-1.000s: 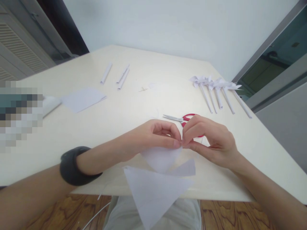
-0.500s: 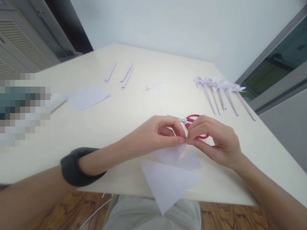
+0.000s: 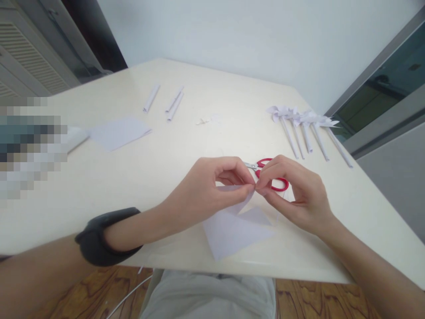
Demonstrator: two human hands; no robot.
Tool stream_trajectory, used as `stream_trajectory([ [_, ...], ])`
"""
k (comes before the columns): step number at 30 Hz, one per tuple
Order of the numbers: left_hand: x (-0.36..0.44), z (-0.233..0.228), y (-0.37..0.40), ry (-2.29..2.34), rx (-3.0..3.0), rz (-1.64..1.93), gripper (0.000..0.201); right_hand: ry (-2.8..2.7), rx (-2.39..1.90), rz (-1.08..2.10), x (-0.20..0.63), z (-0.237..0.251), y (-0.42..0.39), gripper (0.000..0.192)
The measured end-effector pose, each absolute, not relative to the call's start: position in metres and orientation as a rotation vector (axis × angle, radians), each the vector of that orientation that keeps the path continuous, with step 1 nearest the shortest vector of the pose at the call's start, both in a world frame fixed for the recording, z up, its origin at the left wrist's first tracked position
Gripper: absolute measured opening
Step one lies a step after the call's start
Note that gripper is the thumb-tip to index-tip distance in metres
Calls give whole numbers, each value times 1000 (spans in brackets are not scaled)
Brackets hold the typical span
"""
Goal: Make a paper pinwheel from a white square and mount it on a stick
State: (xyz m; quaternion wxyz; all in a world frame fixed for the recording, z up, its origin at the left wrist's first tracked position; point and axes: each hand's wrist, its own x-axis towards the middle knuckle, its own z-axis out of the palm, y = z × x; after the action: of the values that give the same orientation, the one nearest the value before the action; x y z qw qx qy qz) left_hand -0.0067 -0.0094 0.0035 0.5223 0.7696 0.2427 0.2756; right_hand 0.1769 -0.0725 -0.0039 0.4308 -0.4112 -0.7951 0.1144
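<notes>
- At the far left of the frame a blurred patch hides whatever sits on that edge of the desk [image 3: 172, 150]; just right of it lies a flat sheet of white paper [image 3: 119, 132].
- Above that, toward the upper left, three rolled paper sticks [image 3: 166, 99] lie apart from everything else.
- Lower left, a dark wristband [image 3: 99, 237] circles the forearm that leads to the left hand [image 3: 206, 186].
- The left hand is curled, its thumb and forefinger pinched together on a corner of the cut paper piece [image 3: 232, 228] at the centre of the frame.
- The cut paper piece lies mostly flat near the front edge of the desk, with triangular flaps; one flap is lifted to the pinch.
- It looks very light, thin and floppy, easy to crease or tear, so I judge the flap tips the place to hold it, with fingertips only.
- The right hand [image 3: 295, 195] meets the left at the same corner, fingertips closed on the paper, other fingers loosely bent.
- Red-handled scissors [image 3: 270, 173] lie on the desk just behind the hands, partly hidden.
- At the upper right, finished paper pinwheels [image 3: 305, 126] on sticks lie side by side.
</notes>
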Motion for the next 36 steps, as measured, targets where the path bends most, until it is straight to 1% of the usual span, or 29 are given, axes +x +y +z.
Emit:
stream_trajectory([
  [6, -6, 1, -11, 593, 1944, 750, 3, -1905, -1046, 355, 175, -9, -72, 11],
  [13, -6, 1, -13, 498, 1895, 803, 6, -1815, -1009, 369, 169, -12, -75, 16],
  [17, -7, 0, -13, 488, 1915, 848, 7, -1735, -1065, 433, 166, -12, -77, 14],
  [27, -10, 0, -14, 468, 2076, 954, 10, -1702, -1048, 316, 165, -15, -77, 11],
  [36, -10, -2, -14, 471, 1981, 881, 11, -1729, -1031, 213, 165, -16, -77, 14],
])
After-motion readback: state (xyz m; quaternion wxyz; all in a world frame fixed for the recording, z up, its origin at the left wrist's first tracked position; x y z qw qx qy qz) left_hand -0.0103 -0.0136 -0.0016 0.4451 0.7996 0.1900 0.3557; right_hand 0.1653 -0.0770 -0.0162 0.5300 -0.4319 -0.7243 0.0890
